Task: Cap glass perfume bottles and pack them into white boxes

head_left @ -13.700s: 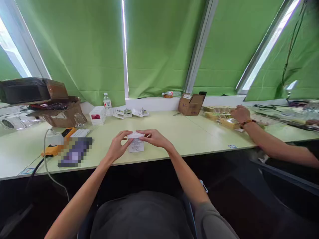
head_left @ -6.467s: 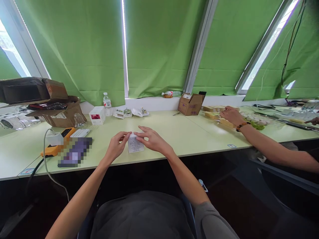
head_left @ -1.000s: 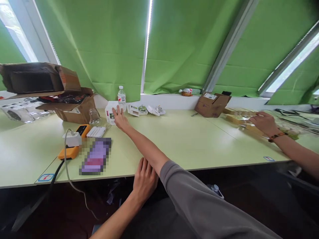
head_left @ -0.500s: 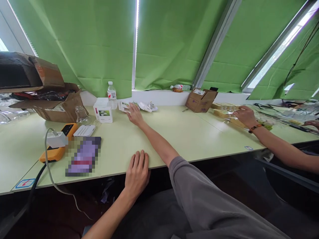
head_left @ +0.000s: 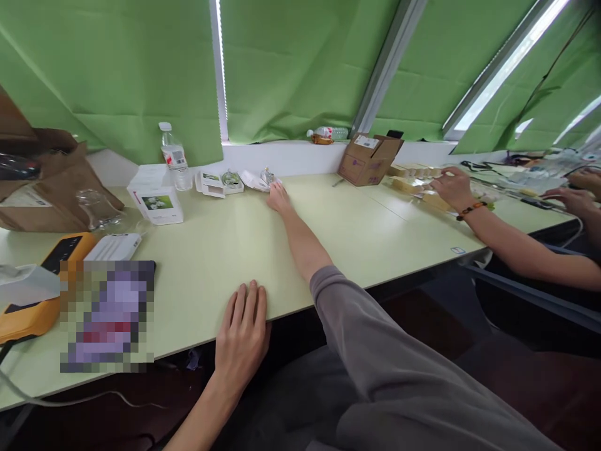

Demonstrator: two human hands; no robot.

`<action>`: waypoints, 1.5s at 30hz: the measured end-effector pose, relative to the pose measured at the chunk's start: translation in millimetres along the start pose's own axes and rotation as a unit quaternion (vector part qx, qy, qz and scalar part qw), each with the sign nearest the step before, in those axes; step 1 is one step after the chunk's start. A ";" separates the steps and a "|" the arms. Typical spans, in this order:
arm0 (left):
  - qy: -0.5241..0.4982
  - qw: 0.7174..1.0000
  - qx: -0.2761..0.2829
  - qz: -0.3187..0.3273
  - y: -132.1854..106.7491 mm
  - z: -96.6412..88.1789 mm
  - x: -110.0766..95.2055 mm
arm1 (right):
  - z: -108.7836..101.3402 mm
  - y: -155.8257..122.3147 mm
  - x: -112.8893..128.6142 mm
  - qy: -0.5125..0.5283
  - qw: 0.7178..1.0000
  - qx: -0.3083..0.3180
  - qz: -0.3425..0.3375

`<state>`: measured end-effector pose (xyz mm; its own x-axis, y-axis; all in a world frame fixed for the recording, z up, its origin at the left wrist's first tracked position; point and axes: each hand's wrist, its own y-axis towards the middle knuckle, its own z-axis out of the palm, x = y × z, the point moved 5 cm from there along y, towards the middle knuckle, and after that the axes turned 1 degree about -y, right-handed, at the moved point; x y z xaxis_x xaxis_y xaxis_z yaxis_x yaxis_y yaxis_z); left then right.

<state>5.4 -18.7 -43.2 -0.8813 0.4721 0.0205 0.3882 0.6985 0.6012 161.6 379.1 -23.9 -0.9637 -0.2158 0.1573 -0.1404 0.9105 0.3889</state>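
Observation:
My left hand (head_left: 241, 329) lies flat at the table's front edge, fingers stretched out, holding nothing. At the back of the table my right hand (head_left: 280, 198) has its fingers pressed together at the right end of a crumpled white wrapper (head_left: 253, 181). A small shiny clear piece (head_left: 267, 175) rests on the wrapper, just by the fingertips; its kind is unclear. Left of it sits an open small white box (head_left: 210, 185) with a green picture, and a round clear-and-green object (head_left: 230, 180) beside it.
Left stand a white carton (head_left: 156, 203), a water bottle (head_left: 175, 160), a clear glass vessel (head_left: 96, 210), a white device (head_left: 114, 247) and a pixelated purple item (head_left: 115, 313). A cardboard box (head_left: 364, 164) stands at the back right. A co-worker's hand (head_left: 453, 188) is near yellowish packs.
My right hand has moved right, from over the open white box to the crumpled wrapper's right end. My left hand stays on the table edge. The view has turned slightly.

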 end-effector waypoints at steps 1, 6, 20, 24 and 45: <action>-0.007 1.000 0.001 0.004 -0.5 -0.1 0.7 | 2.3 4.0 -0.9 0.004 1.000 0.011 0.000; -0.004 1.000 0.000 0.017 -3.3 0.2 3.0 | 6.0 13.0 -5.5 0.006 0.999 0.036 0.009; 0.004 0.999 -0.033 -0.015 1.8 -4.0 2.6 | 6.1 14.1 -10.0 -0.034 0.994 0.099 0.025; 0.022 0.999 -0.041 0.019 2.0 -5.0 2.6 | -3.7 -1.7 -6.7 -0.040 0.993 0.109 0.022; 0.085 0.992 -0.070 0.062 -8.9 -1.6 1.2 | -96.4 -191.8 49.7 -0.092 0.980 0.136 -0.110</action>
<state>0.5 -25.2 -47.2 -0.8669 0.4432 0.2281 0.4647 0.5534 0.6912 162.6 159.7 -3.3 -0.9248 -0.3721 -0.0795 -0.3799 0.9152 0.1344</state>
